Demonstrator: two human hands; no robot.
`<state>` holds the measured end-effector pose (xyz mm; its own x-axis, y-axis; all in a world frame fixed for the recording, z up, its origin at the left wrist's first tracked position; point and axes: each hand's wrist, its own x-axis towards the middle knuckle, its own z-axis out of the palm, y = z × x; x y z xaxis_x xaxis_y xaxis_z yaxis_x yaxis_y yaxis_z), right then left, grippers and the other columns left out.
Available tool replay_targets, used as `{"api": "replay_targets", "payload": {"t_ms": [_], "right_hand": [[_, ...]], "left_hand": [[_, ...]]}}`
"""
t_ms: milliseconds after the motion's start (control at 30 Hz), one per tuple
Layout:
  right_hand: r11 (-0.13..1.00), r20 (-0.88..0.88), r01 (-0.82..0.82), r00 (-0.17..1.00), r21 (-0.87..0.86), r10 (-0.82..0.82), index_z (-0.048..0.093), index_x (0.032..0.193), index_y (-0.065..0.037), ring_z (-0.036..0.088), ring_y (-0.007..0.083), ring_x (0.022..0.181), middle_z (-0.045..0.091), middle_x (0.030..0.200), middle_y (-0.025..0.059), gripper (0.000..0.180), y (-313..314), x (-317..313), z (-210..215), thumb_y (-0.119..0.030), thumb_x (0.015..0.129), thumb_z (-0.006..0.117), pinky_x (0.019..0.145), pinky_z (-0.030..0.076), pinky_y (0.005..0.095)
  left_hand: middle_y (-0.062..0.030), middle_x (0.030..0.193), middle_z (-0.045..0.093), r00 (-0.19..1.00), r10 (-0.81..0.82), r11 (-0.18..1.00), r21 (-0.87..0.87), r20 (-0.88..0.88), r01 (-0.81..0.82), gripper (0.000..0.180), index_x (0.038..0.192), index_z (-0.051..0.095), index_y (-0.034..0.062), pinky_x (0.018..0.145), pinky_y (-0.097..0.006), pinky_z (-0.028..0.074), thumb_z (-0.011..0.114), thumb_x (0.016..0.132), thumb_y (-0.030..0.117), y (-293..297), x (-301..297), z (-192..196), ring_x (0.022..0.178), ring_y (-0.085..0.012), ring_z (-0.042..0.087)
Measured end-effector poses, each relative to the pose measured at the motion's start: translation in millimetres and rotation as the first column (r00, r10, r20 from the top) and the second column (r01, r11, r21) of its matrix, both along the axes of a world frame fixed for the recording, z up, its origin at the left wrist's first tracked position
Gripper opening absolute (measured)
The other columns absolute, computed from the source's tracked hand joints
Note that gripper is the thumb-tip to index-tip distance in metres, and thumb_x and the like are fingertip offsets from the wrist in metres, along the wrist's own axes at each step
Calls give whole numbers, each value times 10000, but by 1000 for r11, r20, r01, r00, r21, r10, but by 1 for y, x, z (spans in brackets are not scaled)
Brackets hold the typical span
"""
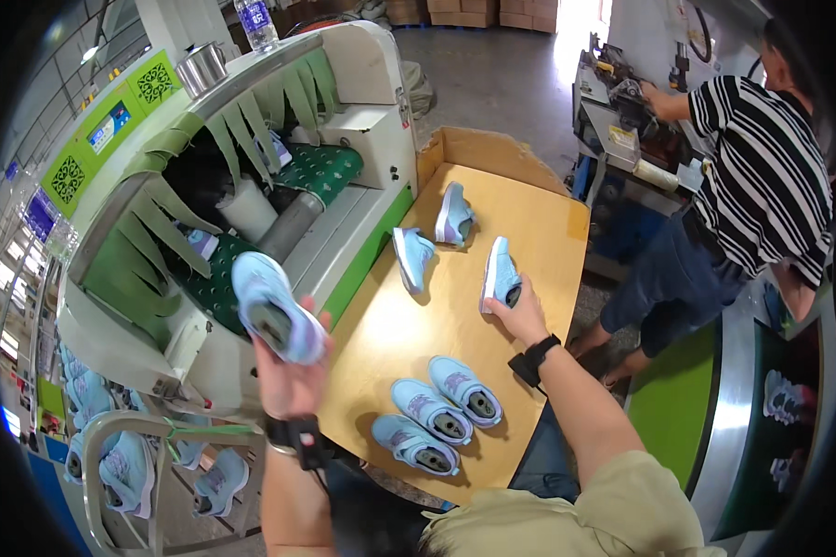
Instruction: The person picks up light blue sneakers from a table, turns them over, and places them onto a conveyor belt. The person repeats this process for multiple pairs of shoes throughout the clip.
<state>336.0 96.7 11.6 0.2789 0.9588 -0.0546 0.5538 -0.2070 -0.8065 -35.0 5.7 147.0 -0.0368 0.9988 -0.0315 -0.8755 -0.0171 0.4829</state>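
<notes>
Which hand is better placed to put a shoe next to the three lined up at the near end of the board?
Probably the left. The left hand already holds a shoe lifted free, close to the row of three. The right hand reaches farther up the board, on another shoe.

co-worker's head [778, 37] cut off by rim.

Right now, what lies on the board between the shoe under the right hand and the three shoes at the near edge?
Nothing: in the head view, bare board separates the shoe under the right hand from the three shoes.
</notes>
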Motion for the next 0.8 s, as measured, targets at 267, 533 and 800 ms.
{"api": "replay_targets", "payload": {"t_ms": [267,533,800], "right_hand": [[949,36,-94,996,300,88,338,1436,24,335,433,1364,324,1477,288,903,-31,7,-13,-342,763,815,1125,318,479],[994,44,71,996,79,-75,363,1447,-45,452,411,1287,421,1419,263,954,19,-25,-15,-394,693,830,1053,416,470],[794,495,-553,779,252,386,500,1359,-96,391,461,1312,379,1464,220,660,-57,-23,47,-14,738,709,1099,362,500]], "left_hand": [[-250,1411,477,957,277,960,20,84,-280,567,1388,430,-35,1130,-506,425,440,1042,415,66,-77,0,1312,-416,468],[-279,1441,440,940,310,949,-107,142,-297,636,1399,389,-93,1147,-504,402,485,1027,415,68,-66,1,1357,-410,435],[-280,1511,367,988,127,992,-6,86,-127,617,1423,338,-125,1181,-517,328,516,1030,316,51,-73,-16,1417,-392,370]]}}
